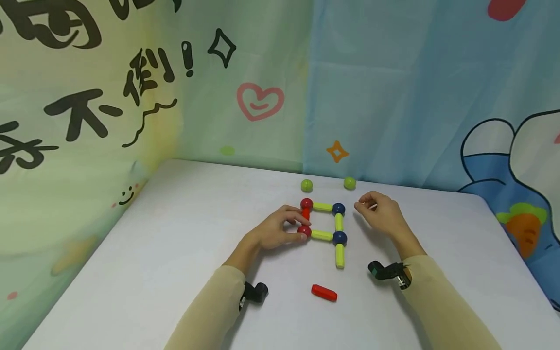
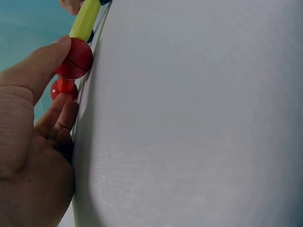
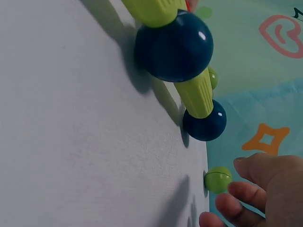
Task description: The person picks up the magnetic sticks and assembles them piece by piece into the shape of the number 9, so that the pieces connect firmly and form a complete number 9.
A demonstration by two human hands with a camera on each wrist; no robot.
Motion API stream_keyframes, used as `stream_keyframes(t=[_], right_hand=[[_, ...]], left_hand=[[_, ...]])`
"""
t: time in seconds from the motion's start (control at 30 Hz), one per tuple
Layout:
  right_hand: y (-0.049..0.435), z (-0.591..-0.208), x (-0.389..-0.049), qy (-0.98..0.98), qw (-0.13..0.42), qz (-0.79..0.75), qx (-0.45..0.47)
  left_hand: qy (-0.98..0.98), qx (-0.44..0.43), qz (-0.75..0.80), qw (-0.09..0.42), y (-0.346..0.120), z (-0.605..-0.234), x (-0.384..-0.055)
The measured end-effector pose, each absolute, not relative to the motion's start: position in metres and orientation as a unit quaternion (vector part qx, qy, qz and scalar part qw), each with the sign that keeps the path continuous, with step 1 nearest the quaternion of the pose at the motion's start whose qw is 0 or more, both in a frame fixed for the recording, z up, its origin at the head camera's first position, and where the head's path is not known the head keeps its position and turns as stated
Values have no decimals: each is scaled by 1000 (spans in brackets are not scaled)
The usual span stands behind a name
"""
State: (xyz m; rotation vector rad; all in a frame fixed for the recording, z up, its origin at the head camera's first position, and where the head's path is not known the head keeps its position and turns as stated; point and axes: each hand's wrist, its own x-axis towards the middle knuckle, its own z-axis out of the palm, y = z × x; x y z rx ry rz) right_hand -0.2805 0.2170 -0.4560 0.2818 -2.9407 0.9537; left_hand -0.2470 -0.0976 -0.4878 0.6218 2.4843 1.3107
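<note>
My left hand holds the near red ball of a small frame, its thumb against the ball and its fingers by the red rod. In the left wrist view the thumb rests on that red ball. Yellow-green rods link the red balls to two dark blue balls, making a square flat on the table. One more yellow-green rod sticks out toward me from the near blue ball. Right of the frame, my right hand hovers with loosely bent fingers, holding nothing.
Two green balls stand near the table's back edge, beyond the frame. A loose red rod lies on the white table nearer to me. A printed cloth hangs behind.
</note>
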Motion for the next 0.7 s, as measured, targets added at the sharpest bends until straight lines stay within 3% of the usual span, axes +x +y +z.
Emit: stream_keyframes(t=[0.23,0.7], right_hand=[[213,-460,-297,-939,36,323,108],[210,-463,-328,-941,7,309,135]], left_hand=[[856,214,454,126,-96,-488,-247],[862,194,450,129,-93,-488,-247]])
